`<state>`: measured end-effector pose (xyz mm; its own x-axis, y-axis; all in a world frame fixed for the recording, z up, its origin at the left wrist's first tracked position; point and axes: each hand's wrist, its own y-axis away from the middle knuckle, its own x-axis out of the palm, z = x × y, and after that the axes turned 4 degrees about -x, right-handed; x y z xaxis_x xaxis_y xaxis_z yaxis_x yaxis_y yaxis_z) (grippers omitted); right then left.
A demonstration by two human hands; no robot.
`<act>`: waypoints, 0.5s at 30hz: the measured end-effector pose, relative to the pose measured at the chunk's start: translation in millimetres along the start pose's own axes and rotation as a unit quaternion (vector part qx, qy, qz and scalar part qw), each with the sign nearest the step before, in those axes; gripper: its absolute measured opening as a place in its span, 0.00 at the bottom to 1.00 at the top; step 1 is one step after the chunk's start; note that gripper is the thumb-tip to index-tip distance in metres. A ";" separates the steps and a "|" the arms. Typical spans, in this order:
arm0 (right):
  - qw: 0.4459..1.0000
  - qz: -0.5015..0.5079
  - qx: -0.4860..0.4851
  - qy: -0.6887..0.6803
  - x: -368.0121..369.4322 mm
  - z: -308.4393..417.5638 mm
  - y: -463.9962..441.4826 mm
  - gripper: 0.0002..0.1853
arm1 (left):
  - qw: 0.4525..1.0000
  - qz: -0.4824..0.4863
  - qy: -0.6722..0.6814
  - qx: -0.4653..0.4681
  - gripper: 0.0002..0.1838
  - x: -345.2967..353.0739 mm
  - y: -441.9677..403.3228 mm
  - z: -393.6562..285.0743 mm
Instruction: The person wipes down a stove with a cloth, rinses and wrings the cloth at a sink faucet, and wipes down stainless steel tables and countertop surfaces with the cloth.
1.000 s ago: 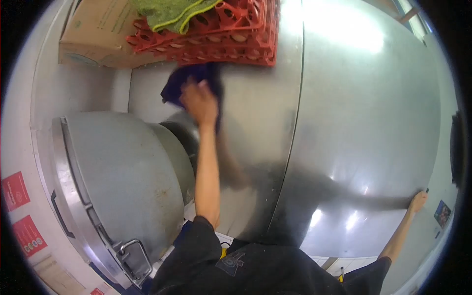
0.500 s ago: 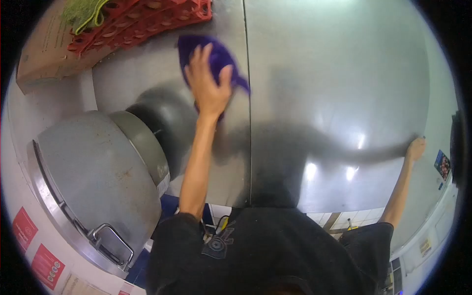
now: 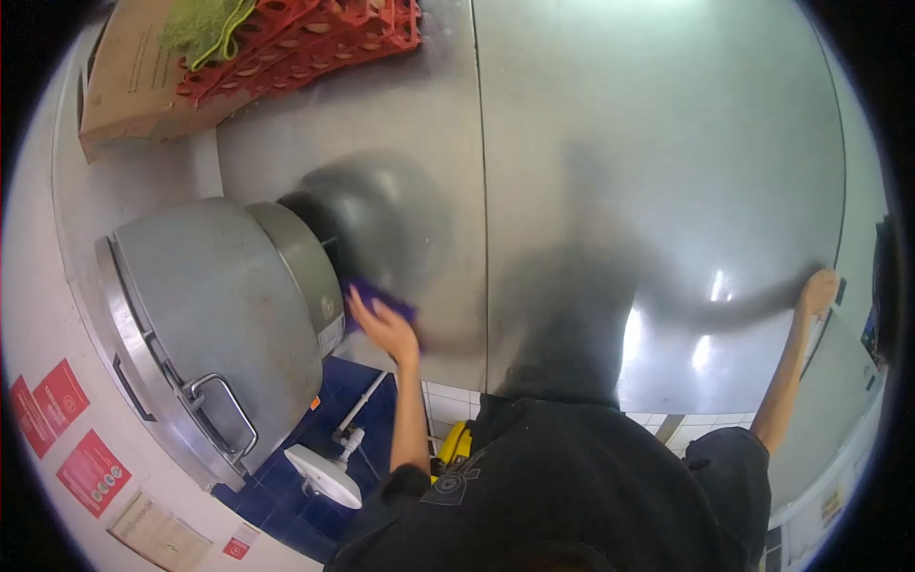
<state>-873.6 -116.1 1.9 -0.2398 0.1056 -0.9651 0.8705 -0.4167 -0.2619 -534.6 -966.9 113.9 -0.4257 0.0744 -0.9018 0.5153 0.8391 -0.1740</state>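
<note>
My left hand (image 3: 389,329) lies on a purple cloth (image 3: 403,310), its fingers stretched over it, near the front left of a steel table (image 3: 419,114). Part of the cloth is hidden under the hand. Just left of my fingers stands a large grey metal pot (image 3: 214,296) with a hinged handle, on an olive-grey base (image 3: 291,257). At the far right, my right hand (image 3: 818,291) is closed at the table's edge, with its fingertips hidden.
At the back left, red egg trays (image 3: 324,48) and a green mesh cloth (image 3: 205,29) rest by a cardboard box (image 3: 133,81). A seam crosses the tabletop. Below the left side are a white round object (image 3: 324,475), a pipe (image 3: 367,400) and a yellow object (image 3: 456,446).
My left hand has moved the purple cloth from the back of the table toward me, beside the pot's base. My right hand stays at the table's right edge. The view has shifted slightly.
</note>
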 end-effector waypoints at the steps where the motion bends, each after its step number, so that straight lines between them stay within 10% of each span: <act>1: 0.999 -0.014 0.027 -0.034 -3.5 6.4 2.0 0.27 | 0.999 0.007 0.014 0.029 0.25 12.2 -37.0 -26.8; 6: 0.991 -0.013 0.109 -0.074 -27.0 43.2 8.3 0.27 | 0.945 0.212 0.125 0.213 0.34 37.1 -50.8 -113.4; 8: 0.995 -0.009 0.078 -0.066 -16.7 25.3 6.2 0.28 | 0.862 0.313 0.136 0.374 0.36 16.0 42.2 -65.0; 11: 0.990 -0.005 0.134 -0.038 -31.4 49.2 14.0 0.29 | 0.804 0.472 0.109 0.345 0.35 -38.5 131.9 35.6; 15: 0.987 0.012 0.149 -0.053 -43.2 60.5 16.2 0.29 | 0.962 0.204 0.044 0.179 0.34 -30.3 25.8 32.2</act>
<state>-875.1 -182.1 39.8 -0.2783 0.0031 -0.9605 0.7156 -0.6663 -0.2095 -484.5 -964.9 124.0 -0.1874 0.4163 -0.8897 0.8688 0.4928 0.0476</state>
